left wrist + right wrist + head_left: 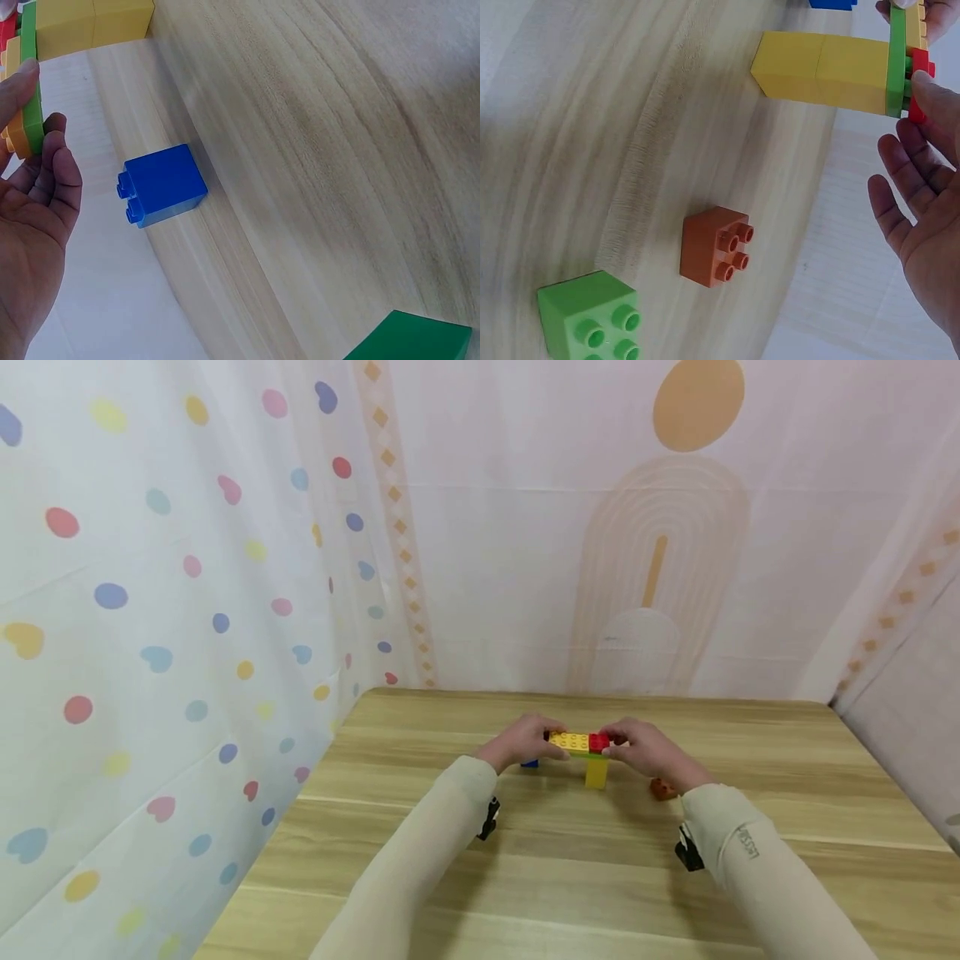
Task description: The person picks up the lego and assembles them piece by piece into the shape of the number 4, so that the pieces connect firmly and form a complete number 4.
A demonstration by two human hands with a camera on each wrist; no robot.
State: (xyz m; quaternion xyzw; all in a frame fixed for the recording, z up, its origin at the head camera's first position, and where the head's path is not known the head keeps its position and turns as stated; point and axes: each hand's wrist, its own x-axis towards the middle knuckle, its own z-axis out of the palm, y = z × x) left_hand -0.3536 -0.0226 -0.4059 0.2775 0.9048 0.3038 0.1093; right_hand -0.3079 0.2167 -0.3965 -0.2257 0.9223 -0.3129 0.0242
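Note:
A column of two stacked yellow bricks (817,67) stands on the table, topped by a long light-green plate (895,67). On that plate lie a studded yellow plate (570,742) and, at its right end, a small red plate (598,742). My left hand (525,739) pinches the left end of the yellow and green plates between thumb and fingers. From the right, my right hand (645,747) pinches the red plate with thumb and index finger, its other fingers loosely bent. Green studs show in a narrow gap beneath the red plate in the right wrist view.
A blue brick (165,184) stands left of the column, under my left hand. To the right sits a brown-orange brick (712,247), with a light-green brick (585,307) nearer me. A dark-green brick (416,337) shows at the left wrist view's lower edge. Curtains back the wooden table (525,893).

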